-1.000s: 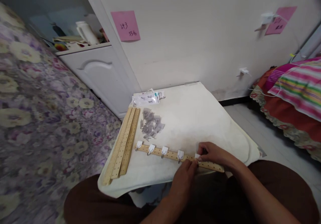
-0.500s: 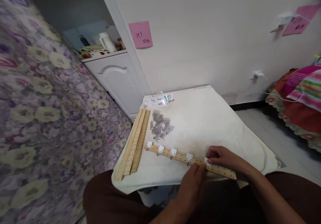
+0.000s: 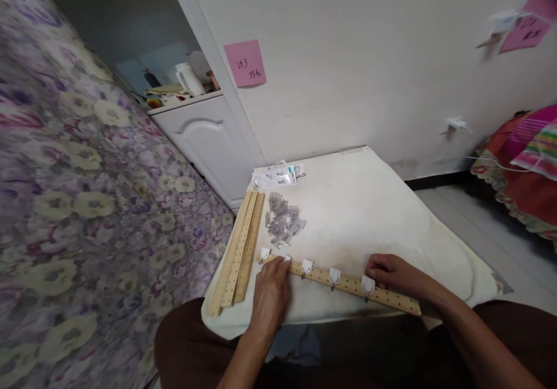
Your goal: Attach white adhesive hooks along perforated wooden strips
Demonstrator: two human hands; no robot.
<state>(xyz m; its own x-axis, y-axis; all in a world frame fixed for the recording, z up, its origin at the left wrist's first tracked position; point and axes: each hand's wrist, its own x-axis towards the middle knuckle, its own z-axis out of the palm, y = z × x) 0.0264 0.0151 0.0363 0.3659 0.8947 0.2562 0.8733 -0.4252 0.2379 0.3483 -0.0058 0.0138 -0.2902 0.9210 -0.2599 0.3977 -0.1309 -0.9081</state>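
A perforated wooden strip (image 3: 394,300) lies slantwise along the table's near side, with several white hooks (image 3: 335,276) spaced along it. My left hand (image 3: 270,293) grips the strip towards its left end, its fingers covering part of the second hook. At the fifth hook (image 3: 368,285), my right hand (image 3: 391,271) rests with curled fingers against the upper right edge; whatever is between them is hidden. Left of the strip's end, several more perforated wooden strips (image 3: 239,249) lie side by side. A pile of hooks in clear grey wrappers (image 3: 282,219) sits beyond my left hand.
A flat printed package (image 3: 274,177) lies at the back left of the cloth-covered table (image 3: 348,203). A floral curtain (image 3: 108,203) hangs on the left, beside a white cabinet (image 3: 209,145). The wall (image 3: 339,75) stands behind the table. On the right is a bed with coloured covers (image 3: 517,168).
My left hand has moved left along the strip, from the fifth hook to near the second. My right hand has eased slightly off the fifth hook, which is now more visible. The view has shifted slightly.
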